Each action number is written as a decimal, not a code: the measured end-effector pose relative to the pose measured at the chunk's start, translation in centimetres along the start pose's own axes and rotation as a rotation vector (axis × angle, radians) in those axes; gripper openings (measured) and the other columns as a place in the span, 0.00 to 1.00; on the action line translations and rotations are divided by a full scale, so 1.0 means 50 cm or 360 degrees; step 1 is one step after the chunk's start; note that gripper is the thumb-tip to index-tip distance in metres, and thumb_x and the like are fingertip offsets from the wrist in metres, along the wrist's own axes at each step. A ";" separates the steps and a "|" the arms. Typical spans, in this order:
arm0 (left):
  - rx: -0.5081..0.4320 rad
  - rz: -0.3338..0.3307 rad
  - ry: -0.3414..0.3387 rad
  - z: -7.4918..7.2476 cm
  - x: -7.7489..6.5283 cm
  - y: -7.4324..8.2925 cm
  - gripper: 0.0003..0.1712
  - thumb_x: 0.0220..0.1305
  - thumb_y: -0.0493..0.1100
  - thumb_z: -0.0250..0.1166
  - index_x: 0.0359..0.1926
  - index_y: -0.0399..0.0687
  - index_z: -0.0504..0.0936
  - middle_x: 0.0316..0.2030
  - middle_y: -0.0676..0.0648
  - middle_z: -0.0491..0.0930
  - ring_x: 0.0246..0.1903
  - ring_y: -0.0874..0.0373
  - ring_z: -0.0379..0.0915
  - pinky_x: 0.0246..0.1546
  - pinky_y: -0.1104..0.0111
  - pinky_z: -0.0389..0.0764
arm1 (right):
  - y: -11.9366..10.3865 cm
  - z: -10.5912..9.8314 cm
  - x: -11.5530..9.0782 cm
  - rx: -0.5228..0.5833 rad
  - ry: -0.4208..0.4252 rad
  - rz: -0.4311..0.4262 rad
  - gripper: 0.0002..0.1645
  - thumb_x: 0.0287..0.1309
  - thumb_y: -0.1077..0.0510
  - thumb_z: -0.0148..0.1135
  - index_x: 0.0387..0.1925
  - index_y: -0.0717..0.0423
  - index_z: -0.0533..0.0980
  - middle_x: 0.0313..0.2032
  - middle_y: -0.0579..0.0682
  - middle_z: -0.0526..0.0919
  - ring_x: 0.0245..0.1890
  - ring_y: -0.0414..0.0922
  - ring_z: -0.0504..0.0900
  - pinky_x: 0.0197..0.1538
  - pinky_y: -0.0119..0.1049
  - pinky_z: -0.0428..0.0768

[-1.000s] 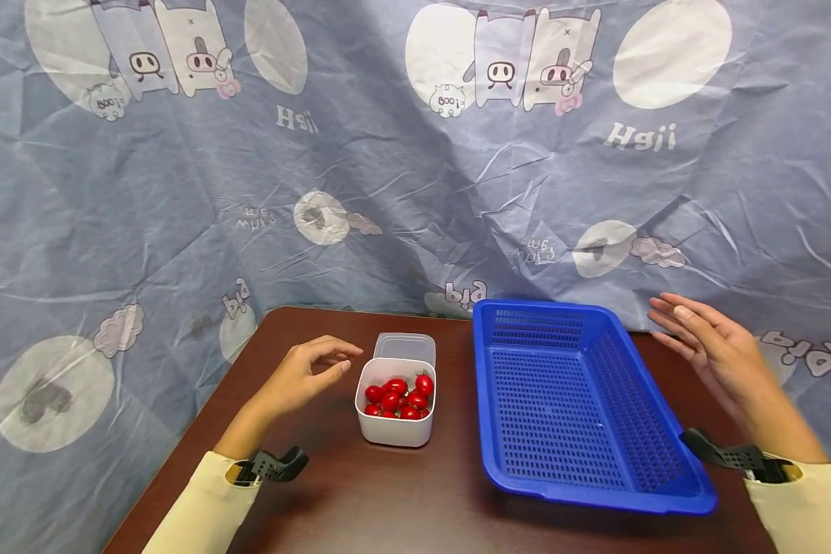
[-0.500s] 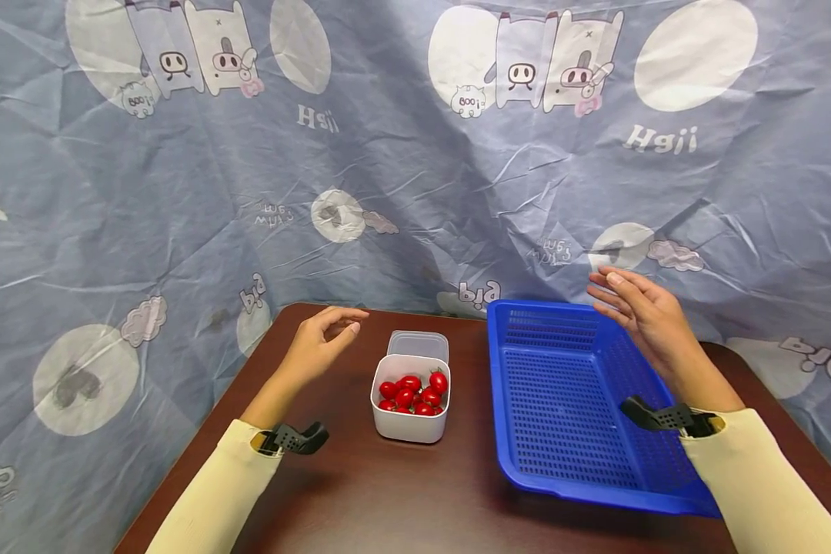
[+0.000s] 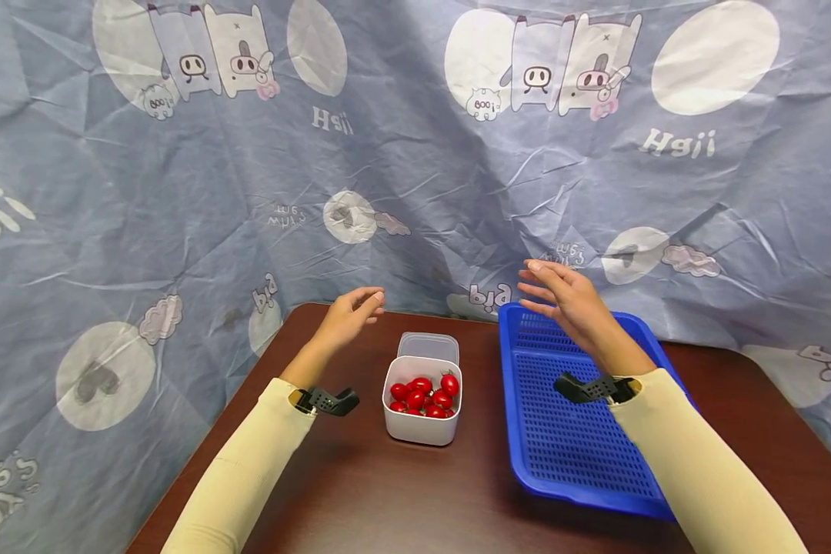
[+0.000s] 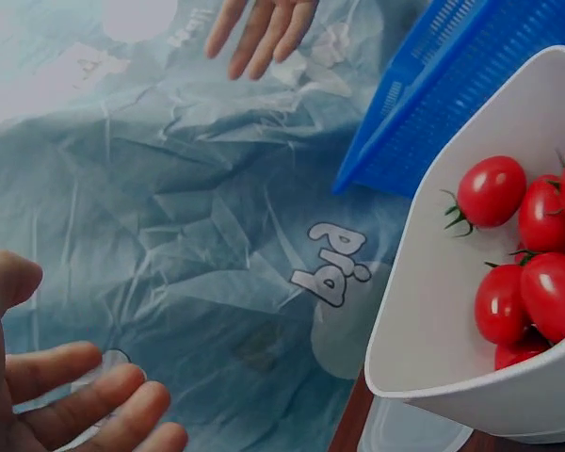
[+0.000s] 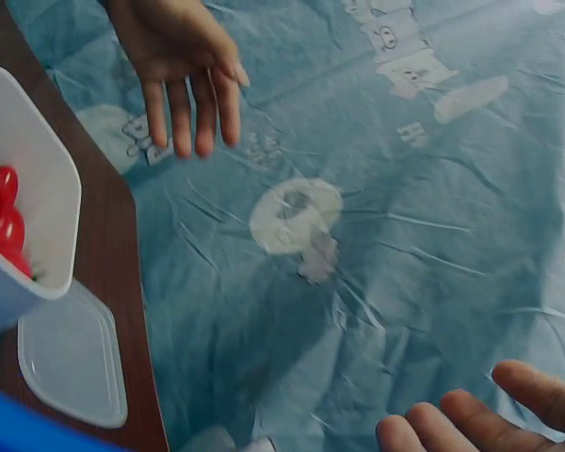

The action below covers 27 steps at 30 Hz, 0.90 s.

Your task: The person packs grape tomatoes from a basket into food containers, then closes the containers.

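Cherry tomatoes (image 3: pixel 418 396), red with green stems, fill the lower part of a white square box (image 3: pixel 421 429) on the table. Directly behind the box lies a translucent lid (image 3: pixel 429 348). My left hand (image 3: pixel 349 315) is raised to the left of the box and beyond it, holding nothing. My right hand (image 3: pixel 571 304) hovers over the back part of a blue perforated basket (image 3: pixel 515 431), also holding nothing. In the left wrist view the fingers (image 4: pixel 85 405) are spread, apart from the box. The right wrist view shows relaxed fingers (image 5: pixel 461 424) in front of the cloth.
The basket takes up the right side of the dark brown table (image 3: pixel 388 508), and my right forearm hides part of it. A blue-grey cloth (image 3: pixel 415 192) with cartoon pigs hangs behind the table and along its left side. Both wrists wear black straps (image 3: pixel 328 400).
My right hand has moved left, from beyond the basket's right side to over its back part. My left hand has risen slightly. The head view has turned a little left.
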<state>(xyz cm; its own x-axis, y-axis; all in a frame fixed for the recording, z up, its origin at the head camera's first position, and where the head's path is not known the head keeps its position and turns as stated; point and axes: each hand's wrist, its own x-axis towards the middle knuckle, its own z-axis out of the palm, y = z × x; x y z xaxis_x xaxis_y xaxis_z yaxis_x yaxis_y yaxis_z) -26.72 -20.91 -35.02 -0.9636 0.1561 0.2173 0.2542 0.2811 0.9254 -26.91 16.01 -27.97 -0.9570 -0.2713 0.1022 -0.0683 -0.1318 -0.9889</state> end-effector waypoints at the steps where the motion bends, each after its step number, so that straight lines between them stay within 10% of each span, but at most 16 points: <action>1: -0.0023 -0.0041 -0.0008 0.003 0.008 -0.002 0.28 0.72 0.55 0.53 0.63 0.40 0.72 0.55 0.36 0.77 0.54 0.42 0.75 0.52 0.56 0.76 | 0.003 0.009 0.009 -0.0014 0.0011 0.0032 0.23 0.67 0.48 0.57 0.57 0.54 0.68 0.56 0.55 0.71 0.55 0.48 0.76 0.59 0.47 0.72; 12: -0.0428 -0.0546 -0.0044 0.023 0.083 -0.047 0.37 0.73 0.63 0.44 0.66 0.38 0.67 0.60 0.34 0.71 0.61 0.39 0.67 0.59 0.47 0.68 | 0.066 0.080 0.108 -0.0159 0.0011 0.0349 0.47 0.62 0.37 0.57 0.70 0.64 0.56 0.67 0.65 0.60 0.64 0.60 0.65 0.62 0.57 0.66; 27: -0.0361 -0.0924 -0.0242 0.054 0.121 -0.128 0.48 0.67 0.72 0.42 0.70 0.37 0.60 0.65 0.30 0.61 0.64 0.37 0.60 0.54 0.44 0.71 | 0.182 0.124 0.188 -0.0307 -0.0040 0.0886 0.48 0.65 0.34 0.49 0.73 0.60 0.51 0.71 0.68 0.48 0.69 0.66 0.53 0.61 0.62 0.65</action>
<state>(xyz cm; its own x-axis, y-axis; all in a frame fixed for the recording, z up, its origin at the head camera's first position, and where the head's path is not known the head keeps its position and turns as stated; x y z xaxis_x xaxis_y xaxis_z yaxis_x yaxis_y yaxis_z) -33.97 -19.21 -40.49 -0.9123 0.1757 -0.3698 -0.3452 0.1555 0.9255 -34.79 6.36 -35.32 -0.8566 -0.2729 -0.4379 0.3904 0.2121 -0.8959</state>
